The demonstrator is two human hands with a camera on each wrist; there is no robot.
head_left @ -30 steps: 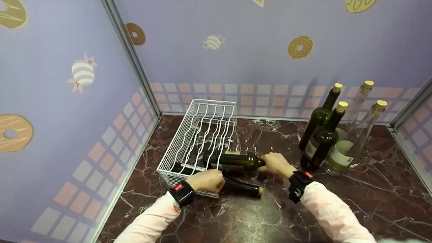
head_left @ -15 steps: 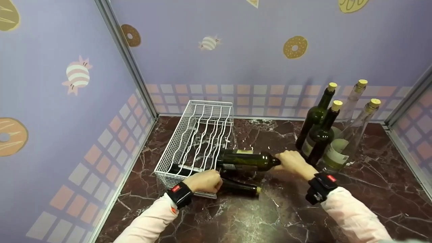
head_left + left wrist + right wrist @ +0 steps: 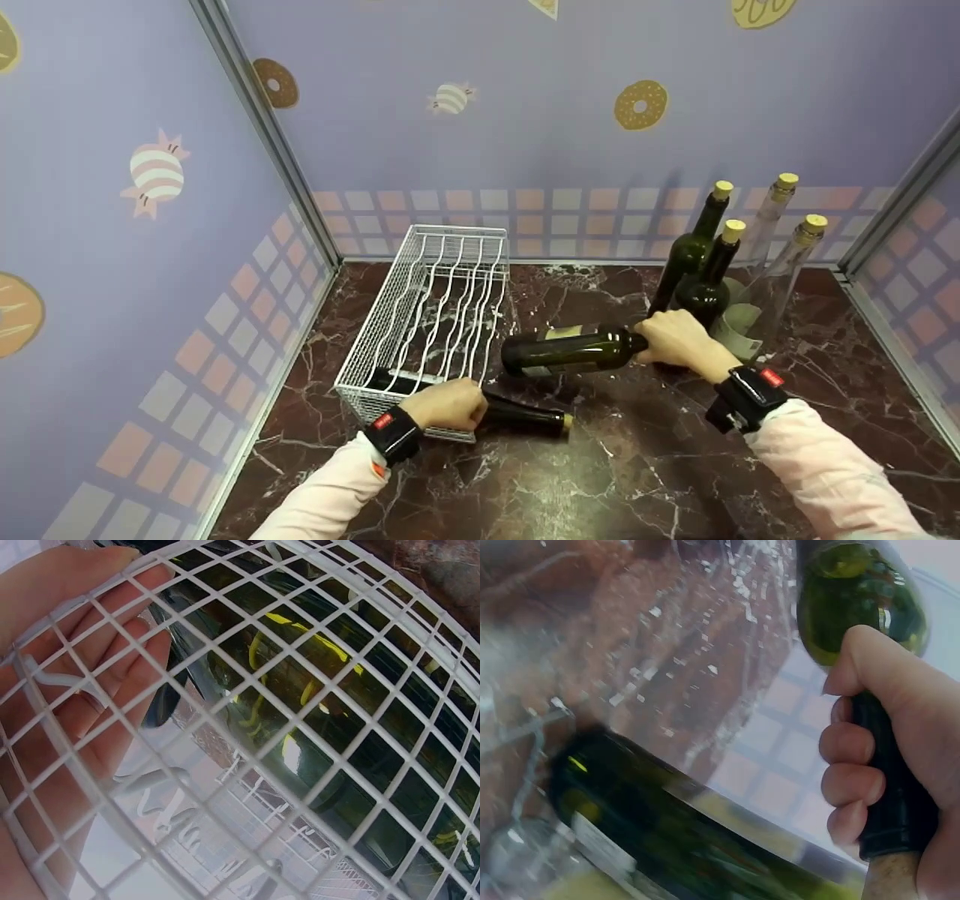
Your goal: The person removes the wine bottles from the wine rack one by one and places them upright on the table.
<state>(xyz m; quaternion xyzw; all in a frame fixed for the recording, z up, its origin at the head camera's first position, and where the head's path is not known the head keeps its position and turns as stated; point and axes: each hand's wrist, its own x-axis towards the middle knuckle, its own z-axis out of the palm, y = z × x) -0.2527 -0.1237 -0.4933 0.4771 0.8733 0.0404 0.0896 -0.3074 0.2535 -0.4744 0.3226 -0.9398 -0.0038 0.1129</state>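
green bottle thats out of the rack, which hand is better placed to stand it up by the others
Right. The right hand already grips the green bottle by its neck, close to the upright bottles. The left hand is at the wire rack, on the far side from them.

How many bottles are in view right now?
6: one gripped by the neck in the right hand, one lying in the wire rack under the left hand, four standing at the back right. None seem hidden.

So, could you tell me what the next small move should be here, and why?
Probably carry the dark green bottle, gripped by the neck in the right hand, toward the standing bottles: it already hangs clear of the wire rack, which the left hand steadies.
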